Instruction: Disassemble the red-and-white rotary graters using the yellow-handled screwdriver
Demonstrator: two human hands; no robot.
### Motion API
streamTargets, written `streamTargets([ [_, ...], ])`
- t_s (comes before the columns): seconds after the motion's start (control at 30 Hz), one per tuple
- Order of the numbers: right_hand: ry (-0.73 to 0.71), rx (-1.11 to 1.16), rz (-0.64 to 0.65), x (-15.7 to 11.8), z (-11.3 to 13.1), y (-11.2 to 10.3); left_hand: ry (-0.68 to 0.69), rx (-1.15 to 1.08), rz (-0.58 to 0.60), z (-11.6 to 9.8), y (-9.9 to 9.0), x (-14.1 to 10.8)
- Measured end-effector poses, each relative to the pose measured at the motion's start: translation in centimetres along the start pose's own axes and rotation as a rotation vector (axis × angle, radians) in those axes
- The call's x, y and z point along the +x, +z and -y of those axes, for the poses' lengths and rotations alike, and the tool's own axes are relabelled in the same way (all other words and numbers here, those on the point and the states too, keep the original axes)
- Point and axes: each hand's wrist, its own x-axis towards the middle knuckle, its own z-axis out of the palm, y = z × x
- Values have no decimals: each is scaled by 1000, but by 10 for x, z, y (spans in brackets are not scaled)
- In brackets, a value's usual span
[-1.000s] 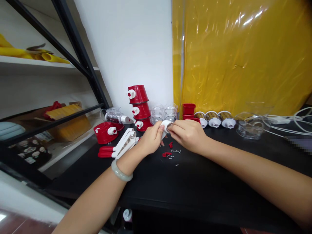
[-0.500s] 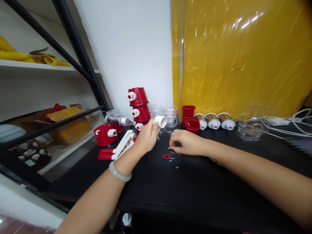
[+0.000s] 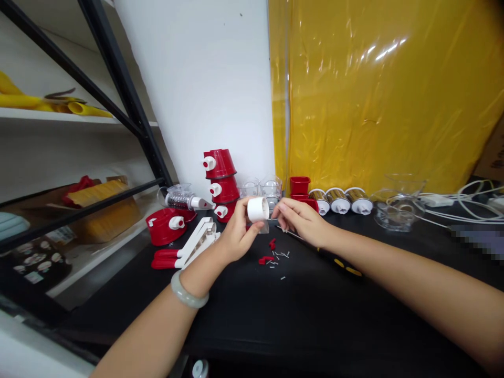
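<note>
Small pins [image 3: 277, 255] lie below the grip; red cups [image 3: 220, 181] stand behind. Left hand [image 3: 236, 236] grasps a white cap [image 3: 258, 209]. Right hand [image 3: 301, 220] pinches a thin pin [image 3: 272, 219] beside it.

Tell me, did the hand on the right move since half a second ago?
Yes. The right hand rose from the small pins on the black table to the white cap held by the left hand.

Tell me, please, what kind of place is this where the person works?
Probably a small assembly workbench in a workshop or storeroom. A black table carries many copies of one product: stacked red housings, grater drums in a row, loose small pins. A metal shelf rack stands alongside.
</note>
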Motion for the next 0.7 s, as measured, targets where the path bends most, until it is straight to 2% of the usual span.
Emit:
streamTargets([
  [0.17,-3,-86,-6,-4,18,8,129,5,47,0,5,-2],
  [0.4,-23,-254,25,-7,19,11,226,-73,45,3,9,1],
  [0.7,-82,-182,-123,-8,9,22,303,-28,24,9,8,4],
])
